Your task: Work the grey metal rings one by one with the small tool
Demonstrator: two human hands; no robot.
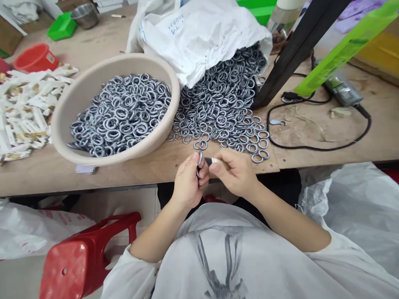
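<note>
My left hand (189, 180) is closed on a grey metal ring (200, 158) held upright between thumb and fingers at the table's front edge. Close beside it, my right hand (238, 173) grips a small tool (208, 160) with a dark tip and a pale part near my thumb; its exact kind I cannot make out. The dark tip points left at the ring, and my fingers hide the rest of the tool. Just beyond my hands lies a heap of loose grey rings (217, 112), spilling from a white woven sack (201, 35). A beige basin (60, 143) at left holds many more.
White strips (19, 112) are piled at the far left near a red bowl (36, 58). A dark post (291, 47) rises at right, by a green bar (346, 48) and a black cable (309, 148). Below the table stands a red stool (66, 270).
</note>
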